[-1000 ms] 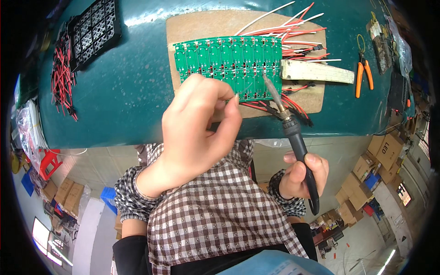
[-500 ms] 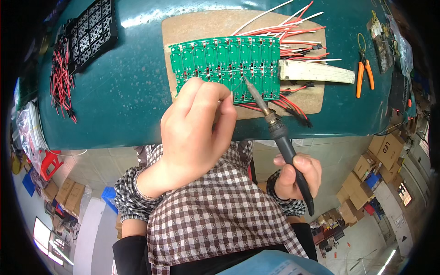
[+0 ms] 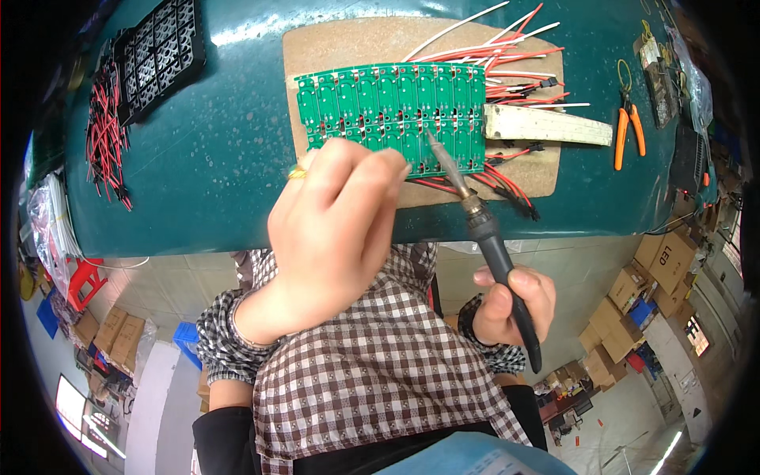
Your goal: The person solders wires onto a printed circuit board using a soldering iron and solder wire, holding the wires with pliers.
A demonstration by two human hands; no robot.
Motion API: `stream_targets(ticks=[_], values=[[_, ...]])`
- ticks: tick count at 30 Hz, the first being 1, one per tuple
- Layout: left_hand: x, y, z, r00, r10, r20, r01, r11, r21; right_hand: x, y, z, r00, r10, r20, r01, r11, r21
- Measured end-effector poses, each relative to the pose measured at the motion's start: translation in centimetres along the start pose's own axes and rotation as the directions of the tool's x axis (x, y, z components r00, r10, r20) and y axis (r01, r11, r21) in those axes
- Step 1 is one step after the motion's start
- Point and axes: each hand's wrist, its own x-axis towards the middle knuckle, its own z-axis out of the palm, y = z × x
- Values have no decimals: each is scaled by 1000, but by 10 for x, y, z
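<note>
A green rectangular circuit-board panel [image 3: 396,91] is partly hidden by the left hand [image 3: 328,218], blurred fingers pressed together; a black-handled soldering iron [image 3: 486,229] is gripped by the right hand [image 3: 495,313].

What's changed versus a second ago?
The right hand moved the black-handled soldering iron leftward over the green rectangular circuit board, keeping its grip; the left hand edged left. Nothing visibly taken up or let go. The orange-handled cutters stayed put.

Counting from one green circuit panel [image 3: 396,107], there are two hands, the left hand [image 3: 328,226] at seven o'clock and the right hand [image 3: 522,305] at five; one soldering iron [image 3: 487,229] at five; one pale bar [image 3: 546,124] and one pair of orange-handled pliers [image 3: 629,133] at three; one wire heap [image 3: 107,141] at nine.
</note>
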Motion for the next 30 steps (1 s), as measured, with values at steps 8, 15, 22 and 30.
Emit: stream_targets(ticks=[8, 15, 22, 30], values=[[3, 9, -4, 992, -127, 20, 128, 962, -242, 2, 4, -6, 998, 1, -59, -3, 999, -39], [7, 5, 6, 995, -99, 20, 100, 989, -112, 5, 0, 2, 999, 5, -48, -14, 985, -171], [5, 4, 9, 998, -68, -17, 66, 994, -82, 6, 0, 5, 999, 8, -44, -15, 987, -161], [9, 6, 14, 998, -63, -24, 62, 996, -67, 9, -5, -7, 991, 60, 120, -52, 996, -69]])
